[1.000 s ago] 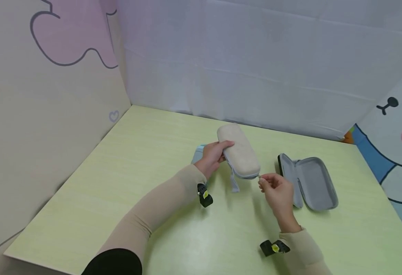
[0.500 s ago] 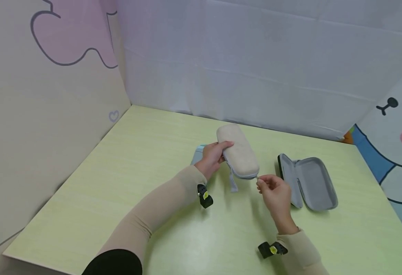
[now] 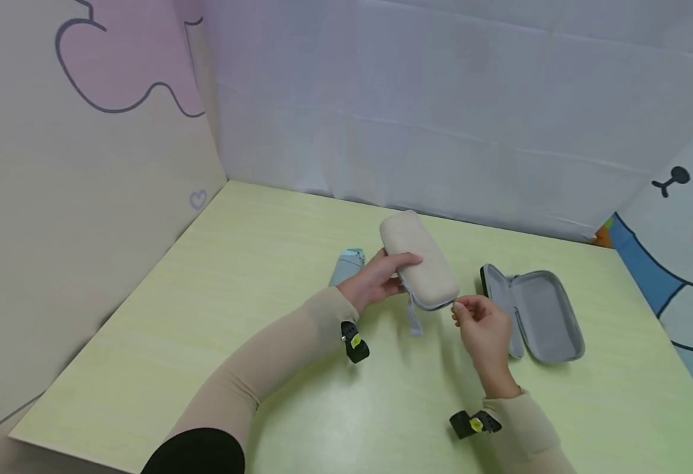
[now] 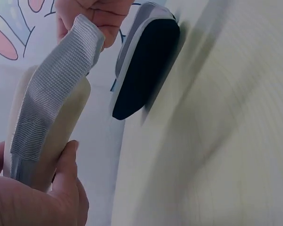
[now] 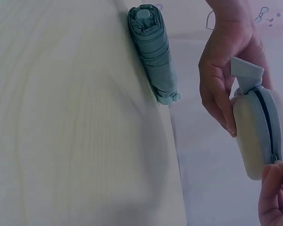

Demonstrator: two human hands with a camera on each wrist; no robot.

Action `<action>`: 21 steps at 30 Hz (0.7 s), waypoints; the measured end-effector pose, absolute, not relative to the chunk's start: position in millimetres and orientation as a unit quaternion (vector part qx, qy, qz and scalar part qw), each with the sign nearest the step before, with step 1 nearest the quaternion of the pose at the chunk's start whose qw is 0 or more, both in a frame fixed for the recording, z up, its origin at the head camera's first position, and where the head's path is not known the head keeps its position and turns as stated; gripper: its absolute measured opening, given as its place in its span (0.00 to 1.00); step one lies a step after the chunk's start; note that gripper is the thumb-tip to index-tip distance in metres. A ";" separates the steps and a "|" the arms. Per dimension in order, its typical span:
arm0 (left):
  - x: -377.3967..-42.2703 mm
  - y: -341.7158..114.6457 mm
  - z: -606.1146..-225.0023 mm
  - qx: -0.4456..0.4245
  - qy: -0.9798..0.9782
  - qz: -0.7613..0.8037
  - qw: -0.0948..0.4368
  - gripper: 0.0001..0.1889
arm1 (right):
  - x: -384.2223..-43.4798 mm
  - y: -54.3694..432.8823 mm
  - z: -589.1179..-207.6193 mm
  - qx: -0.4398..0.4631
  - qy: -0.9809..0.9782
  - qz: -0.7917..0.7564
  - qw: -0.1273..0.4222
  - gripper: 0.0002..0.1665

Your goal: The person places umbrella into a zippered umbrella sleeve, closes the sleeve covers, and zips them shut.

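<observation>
A cream zippered case [image 3: 420,260] with a grey-blue zip edge is held above the table, tilted, in my left hand [image 3: 382,280]. The thumb lies across its top face and the fingers go beneath. From its side hangs a grey fabric strap [image 4: 56,89]. My right hand [image 3: 481,332] pinches the zip pull at the case's near right corner; the fingertips mostly cover the pull. In the right wrist view, a dark line runs along the zip [image 5: 266,117] up to the slider beside my right fingers [image 5: 271,181].
A folded blue-green umbrella [image 5: 153,56] lies on the table behind my left wrist. Right of my right hand, a second case [image 3: 545,316] lies spread apart, grey inside. A pale curtain [image 3: 417,131] hangs along the table's back edge, and a wall stands at the left.
My left hand and the cream case have shifted slightly right, uncovering more of the umbrella. My right hand first drifted a little left, then moved back right, staying at the case's corner.
</observation>
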State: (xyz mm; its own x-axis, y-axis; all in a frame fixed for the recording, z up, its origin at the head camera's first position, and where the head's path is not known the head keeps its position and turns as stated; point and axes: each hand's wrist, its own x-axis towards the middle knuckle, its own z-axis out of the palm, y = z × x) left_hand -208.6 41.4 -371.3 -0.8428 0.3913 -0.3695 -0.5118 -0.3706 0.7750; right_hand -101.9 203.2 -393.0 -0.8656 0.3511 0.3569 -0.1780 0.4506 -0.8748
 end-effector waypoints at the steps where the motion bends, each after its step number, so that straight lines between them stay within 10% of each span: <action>1: -207.5 41.6 -371.0 -0.069 0.493 0.823 0.273 0.29 | -102.3 203.2 -392.0 -0.055 -0.813 0.521 0.253 0.02; 21: -205.4 41.0 -374.9 -0.132 0.468 0.851 0.197 0.25 | -105.5 196.1 -389.9 -0.042 -0.808 0.527 0.262 0.03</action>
State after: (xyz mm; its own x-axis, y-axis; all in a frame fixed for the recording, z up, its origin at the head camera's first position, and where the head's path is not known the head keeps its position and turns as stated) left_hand -205.4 41.0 -374.9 -0.8878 0.2111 -0.4089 -0.4583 -0.4850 0.7448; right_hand -105.5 196.1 -389.9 -0.8592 0.3444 0.3784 -0.2074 0.4416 -0.8729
